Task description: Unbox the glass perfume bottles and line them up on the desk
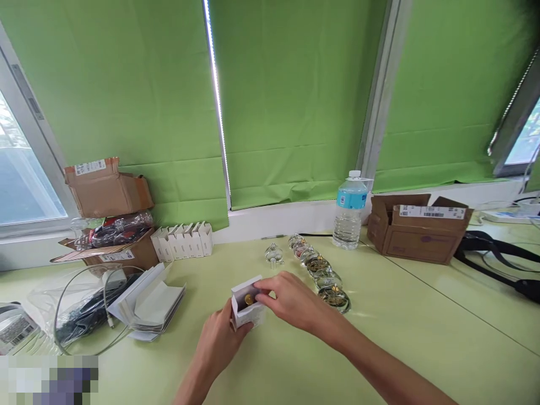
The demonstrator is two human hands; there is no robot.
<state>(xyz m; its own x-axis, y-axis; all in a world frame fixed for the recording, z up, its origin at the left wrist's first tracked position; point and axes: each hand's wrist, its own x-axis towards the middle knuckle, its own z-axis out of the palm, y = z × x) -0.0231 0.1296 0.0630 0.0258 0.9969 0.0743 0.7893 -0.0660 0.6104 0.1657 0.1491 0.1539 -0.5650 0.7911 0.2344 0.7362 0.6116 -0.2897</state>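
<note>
Held up over the table is a small white cardboard box [248, 318] with its top open. My left hand [219, 338] wraps round its left side and front, thumb along the bottom. At the right rim, the thumb and forefinger of my right hand [291, 299] pinch together on the edge of the box. Inside shows a round gold-coloured piece [249, 299]; whatever lies below it is hidden. Beyond my right hand, several clear round glass pieces with gold parts [318, 265] form a slanting row. A single clear glass piece [273, 253] stands left of that row.
Several upright white boxes [183, 242] stand at the back left, beside stacked cardboard boxes [126, 247]. Flat white cartons [154, 306], a cable and plastic bags lie at left. A large water bottle [349, 216] and an open brown box [417, 233] stand at the back right.
</note>
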